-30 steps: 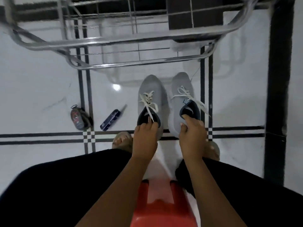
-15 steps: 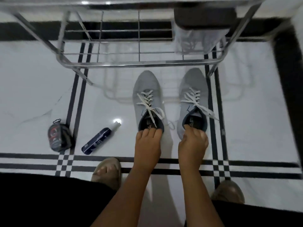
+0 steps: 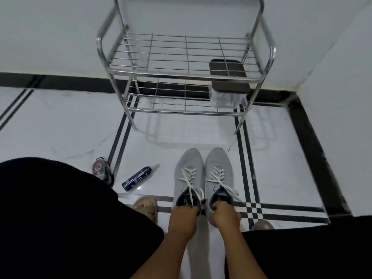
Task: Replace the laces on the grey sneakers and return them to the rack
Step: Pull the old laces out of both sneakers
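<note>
**Grey sneakers held at the heels, short of the rack**

White tiled floor (image 3: 70, 125) with black inlay lines, meeting a white wall; one head view only.

- Rack (image 3: 185, 75): chrome wire, two tiers, standing against the wall. Lower tier carries a clear container with a dark lid (image 3: 228, 85) at its right end.
- Left sneaker (image 3: 188, 174): grey, white laces threaded, loose ends trailing into the collar. Toe points at the rack, well short of it.
- Right sneaker (image 3: 219, 172): grey, white laces threaded, ends falling to the right. Lies just beside its partner.
- Left hand (image 3: 184, 218): fingers curled over the left sneaker's heel collar, gripping it.
- Right hand (image 3: 225, 215): fingers curled over the right sneaker's heel collar, gripping it.
- Dark blue spray bottle (image 3: 138, 179): lying on its side, left of the sneakers.
- Small round tin (image 3: 100, 170): further left, partly hidden by black clothing.
- Sandalled foot (image 3: 146, 205): beside the left hand.
</note>
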A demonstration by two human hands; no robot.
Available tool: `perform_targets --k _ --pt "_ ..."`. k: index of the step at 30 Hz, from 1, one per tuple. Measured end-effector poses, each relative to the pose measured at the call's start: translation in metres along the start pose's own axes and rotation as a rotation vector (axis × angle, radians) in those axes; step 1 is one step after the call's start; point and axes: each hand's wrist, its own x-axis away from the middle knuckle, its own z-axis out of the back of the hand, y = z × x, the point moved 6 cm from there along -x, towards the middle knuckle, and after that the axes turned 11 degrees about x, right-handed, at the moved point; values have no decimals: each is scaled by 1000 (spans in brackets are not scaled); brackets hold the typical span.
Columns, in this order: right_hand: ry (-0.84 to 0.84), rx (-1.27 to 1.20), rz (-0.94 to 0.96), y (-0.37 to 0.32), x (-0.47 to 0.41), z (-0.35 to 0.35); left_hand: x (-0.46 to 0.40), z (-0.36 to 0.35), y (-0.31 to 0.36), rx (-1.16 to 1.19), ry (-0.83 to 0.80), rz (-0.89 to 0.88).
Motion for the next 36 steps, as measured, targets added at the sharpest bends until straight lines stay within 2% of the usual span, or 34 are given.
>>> perform_targets --k 2,3,5,7,9,11,14,17,21,23,27,29,31,32,34,36 --pt "-57 -59 9 3 -1 8 7 -3 -4 89 -120 64" --pt "-20 -93 3 5 -3 17 8 1 -5 155 -131 118" --pt "157 -195 -1 2 0 42 7 17 -11 382 -3 268" --pt "258 -434 56 -10 2 56 4 36 -25 590 215 441" --pt "205 -627 149 -31 -3 56 1 45 -42 677 354 547" --pt "139 -637 228 -53 -10 48 -2 38 -53 719 323 578" --pt "86 -503 263 -77 -22 30 -7 16 -56 716 231 499" --pt "92 -292 250 -87 -30 14 -9 12 -54 629 280 402" --pt "155 -275 183 -83 -35 7 -14 19 -56 522 302 335" --pt "172 -398 145 -80 -35 10 -16 19 -54 467 289 312" --pt "307 -898 5 -67 -33 69 -17 10 -56 428 287 307" --pt "387 -1122 46 -63 -35 109 -17 8 -54 413 297 292" --pt "388 -1221 132 -60 -37 129 -16 7 -53 407 296 276" --pt "361 -1166 136 -57 -40 128 -16 6 -52 419 295 270" --pt "278 -749 78 -48 -47 110 -18 5 -52 470 297 260" --pt "90 -406 45 -38 -53 72 -22 5 -52 560 291 246"
